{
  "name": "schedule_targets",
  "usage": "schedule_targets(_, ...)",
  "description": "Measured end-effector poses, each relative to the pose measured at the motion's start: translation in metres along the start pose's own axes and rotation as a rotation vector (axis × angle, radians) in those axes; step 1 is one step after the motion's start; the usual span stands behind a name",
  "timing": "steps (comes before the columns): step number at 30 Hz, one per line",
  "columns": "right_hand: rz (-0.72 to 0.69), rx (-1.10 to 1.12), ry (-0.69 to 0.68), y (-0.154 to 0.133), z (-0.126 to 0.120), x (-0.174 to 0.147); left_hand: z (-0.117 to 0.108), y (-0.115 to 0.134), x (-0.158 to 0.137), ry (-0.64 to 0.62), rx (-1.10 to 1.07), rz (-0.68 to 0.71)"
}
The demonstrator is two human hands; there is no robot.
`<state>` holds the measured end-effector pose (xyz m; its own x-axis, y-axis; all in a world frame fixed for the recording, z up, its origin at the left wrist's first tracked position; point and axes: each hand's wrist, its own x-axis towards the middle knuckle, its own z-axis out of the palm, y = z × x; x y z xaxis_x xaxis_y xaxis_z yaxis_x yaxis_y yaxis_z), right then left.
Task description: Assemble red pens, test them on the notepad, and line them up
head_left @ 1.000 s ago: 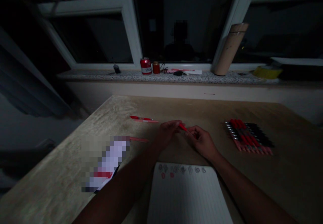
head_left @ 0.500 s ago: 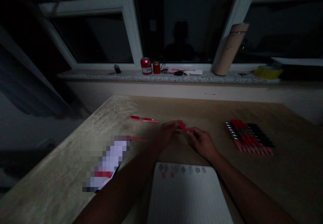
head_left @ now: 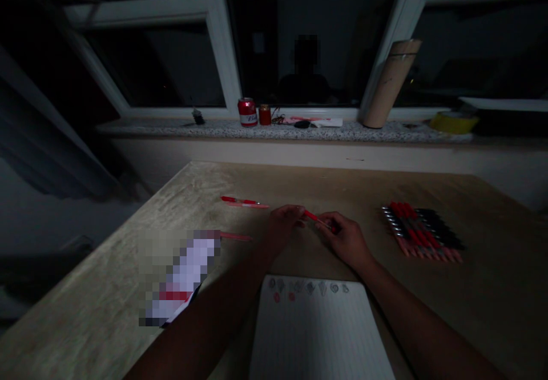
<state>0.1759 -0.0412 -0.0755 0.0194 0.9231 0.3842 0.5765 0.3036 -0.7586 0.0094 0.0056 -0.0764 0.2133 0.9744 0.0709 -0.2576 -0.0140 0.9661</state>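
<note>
Above the top edge of the lined notebook (head_left: 321, 328), a red pen (head_left: 311, 216) stretches between both hands. My left hand (head_left: 287, 218) is closed on its left end. At the other end, the fingers of my right hand (head_left: 342, 236) pinch a red part. A thin, paler length shows between the two red parts; whether they are joined is too dark to tell. The notebook page carries a row of dark scribbles with two red ones beneath.
To the right lies a row of red and black pens (head_left: 422, 231). A red pen (head_left: 240, 200) with a pink one beside it lies at the left, near a blurred pale packet (head_left: 192, 266). Along the windowsill (head_left: 222, 130) stand a red can (head_left: 248, 112) and a tall tumbler (head_left: 391, 86).
My right hand has shifted slightly to the right. More of the pen now shows between the hands, with a thin pale length and a second red part at the right fingers.
</note>
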Motion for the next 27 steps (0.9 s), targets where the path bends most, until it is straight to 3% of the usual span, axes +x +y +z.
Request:
schedule_targets(15,-0.035,-0.042,-0.111,-0.0032,-0.0039,-0.0008,-0.0030,-0.0034,0.0018,-0.056,-0.018,0.006)
schedule_targets(27,-0.012,-0.001,0.002,0.0013,0.0007,-0.0002,0.0011,0.0004,-0.0007,-0.015,-0.042,-0.027)
